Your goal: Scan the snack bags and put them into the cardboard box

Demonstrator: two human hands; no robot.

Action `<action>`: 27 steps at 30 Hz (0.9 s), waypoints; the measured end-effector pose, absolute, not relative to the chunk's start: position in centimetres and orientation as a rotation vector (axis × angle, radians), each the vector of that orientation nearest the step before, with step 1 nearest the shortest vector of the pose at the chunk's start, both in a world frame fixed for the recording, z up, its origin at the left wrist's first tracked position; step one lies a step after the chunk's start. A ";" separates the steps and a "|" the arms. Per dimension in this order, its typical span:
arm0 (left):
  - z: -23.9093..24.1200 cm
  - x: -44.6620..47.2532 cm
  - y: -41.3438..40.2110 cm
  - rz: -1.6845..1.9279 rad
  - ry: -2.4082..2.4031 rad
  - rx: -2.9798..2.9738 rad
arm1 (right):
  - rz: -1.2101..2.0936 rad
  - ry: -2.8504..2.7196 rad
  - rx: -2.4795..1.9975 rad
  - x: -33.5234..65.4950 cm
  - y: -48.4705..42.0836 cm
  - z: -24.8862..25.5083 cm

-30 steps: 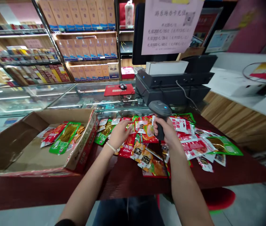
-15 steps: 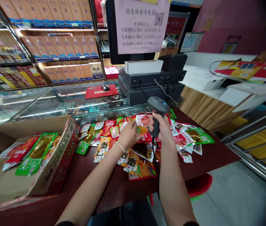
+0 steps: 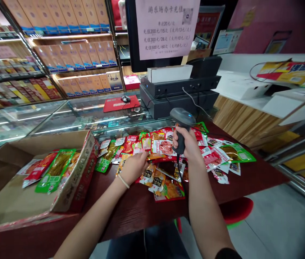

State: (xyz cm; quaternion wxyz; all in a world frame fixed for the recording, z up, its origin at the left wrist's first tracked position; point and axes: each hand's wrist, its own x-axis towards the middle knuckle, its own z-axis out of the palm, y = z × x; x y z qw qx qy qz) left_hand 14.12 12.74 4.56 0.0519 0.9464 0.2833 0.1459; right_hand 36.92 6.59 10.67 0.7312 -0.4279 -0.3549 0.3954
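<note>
My right hand is wrapped round the grip of a dark barcode scanner, with a small blue light on top and a cable hanging down. Just left of the scanner, my left hand pinches the near left edge of a red and white snack packet, whose front faces up. Beneath and around both hands lies a loose heap of snack packets, among them orange and black ones and a green one to the right.
An open cardboard box with several packets inside stands on the dark red table at left. Behind are a glass counter, a mouse on a red mat, and a monitor with a pink notice. A red stool is below.
My left hand has moved left and nearer me, closing on the edge of the red and white packet, which has shifted slightly. My right hand keeps the scanner in about the same place.
</note>
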 end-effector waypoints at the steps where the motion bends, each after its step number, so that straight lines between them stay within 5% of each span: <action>1: 4.4 13.2 13.1 0.525 0.901 2.798 | 0.883 -0.782 -0.945 36.5 6.7 10.8; 7: 3.2 9.6 15.3 1.223 1.131 1.696 | 0.967 -0.814 -0.977 33.7 7.1 11.1; 12: 3.0 8.3 17.0 1.285 0.884 0.909 | 0.997 -0.932 -1.123 31.1 8.0 10.0; 27: 3.0 7.7 17.6 1.325 0.892 0.929 | 1.262 -1.202 -1.306 26.4 8.6 8.4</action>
